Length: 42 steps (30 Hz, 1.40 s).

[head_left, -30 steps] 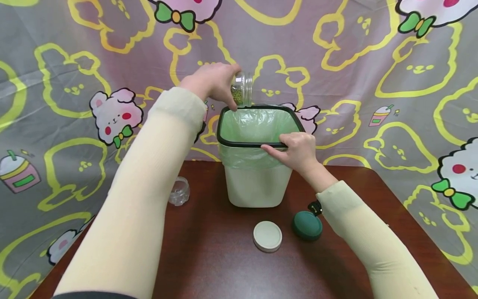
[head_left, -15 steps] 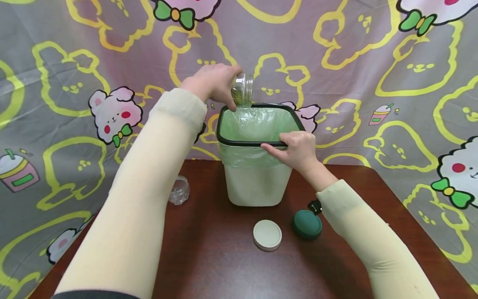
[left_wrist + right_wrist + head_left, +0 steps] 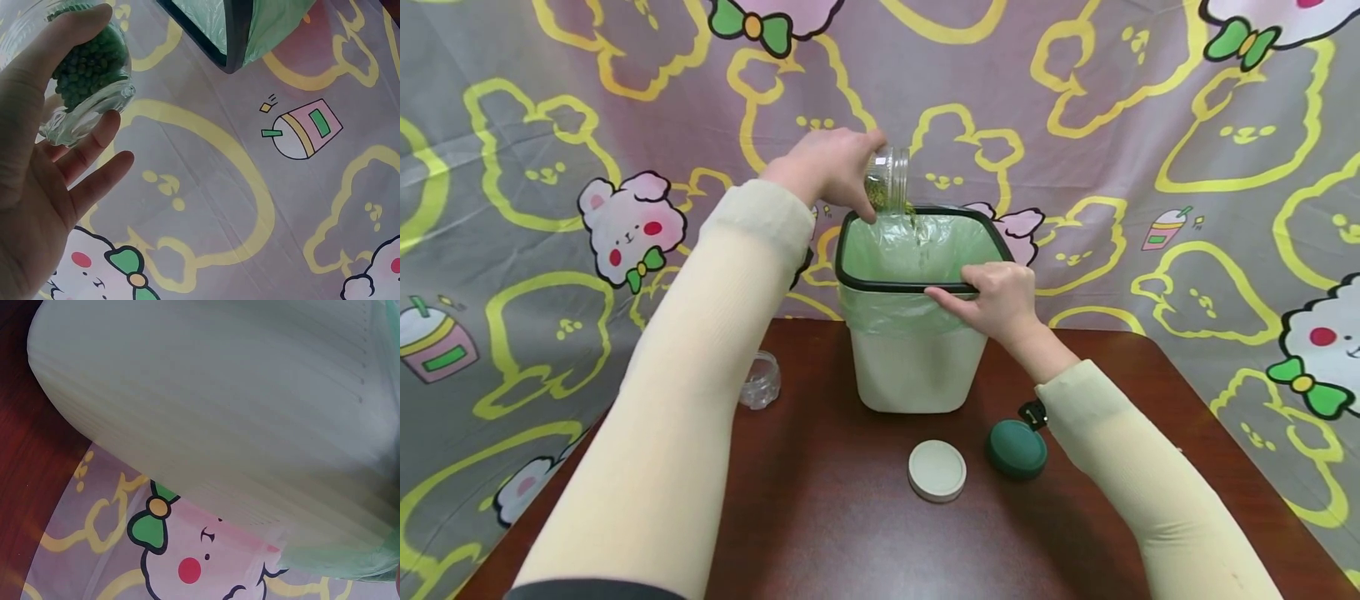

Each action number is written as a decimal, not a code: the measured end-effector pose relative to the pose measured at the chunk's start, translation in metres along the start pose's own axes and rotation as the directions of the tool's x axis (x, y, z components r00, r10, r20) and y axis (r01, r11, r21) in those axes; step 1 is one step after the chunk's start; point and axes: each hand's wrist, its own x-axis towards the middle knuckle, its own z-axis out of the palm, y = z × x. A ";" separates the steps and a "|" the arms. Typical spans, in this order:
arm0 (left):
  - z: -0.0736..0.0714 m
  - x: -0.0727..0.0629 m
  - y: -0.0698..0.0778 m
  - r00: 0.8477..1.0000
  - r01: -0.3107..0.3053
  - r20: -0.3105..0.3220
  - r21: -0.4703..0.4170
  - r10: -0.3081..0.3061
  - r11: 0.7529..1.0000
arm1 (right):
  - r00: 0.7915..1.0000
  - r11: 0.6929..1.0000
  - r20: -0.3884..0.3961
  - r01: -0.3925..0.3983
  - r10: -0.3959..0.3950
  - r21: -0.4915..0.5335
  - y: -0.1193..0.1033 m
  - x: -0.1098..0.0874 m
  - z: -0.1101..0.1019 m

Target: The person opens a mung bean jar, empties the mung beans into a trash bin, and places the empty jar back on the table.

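My left hand grips a clear jar tipped on its side above the bin's back left rim. Small green beans lie inside the jar in the left wrist view. In the head view, several spill from its mouth into the bin. The pale bin stands upright, lined with a thin green bag under a black rim. On the front right of that rim, my right hand holds on, fingers curled over the edge and thumb along the outside. The right wrist view is mostly filled by the bin's side.
A second clear jar stands on the brown table, left of the bin. In front of the bin lie a cream lid and a dark green lid, with a small black object beside it. A patterned curtain hangs behind.
Beans now fall from the jar's mouth into the bin; none were seen falling in the earlier frames. Both hands have stayed almost in place.
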 end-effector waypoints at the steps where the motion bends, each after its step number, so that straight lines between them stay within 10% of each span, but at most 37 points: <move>1: 0.000 0.000 0.000 1.000 -0.001 -0.003 -0.003 0.001 1.000 | 1.000 1.000 0.000 0.001 -0.001 0.001 0.000 0.000 0.000; 42: -0.003 -0.001 0.001 0.997 -0.021 -0.070 0.034 0.023 0.999 | 1.000 1.000 -0.020 0.020 -0.020 0.001 0.001 0.000 -0.001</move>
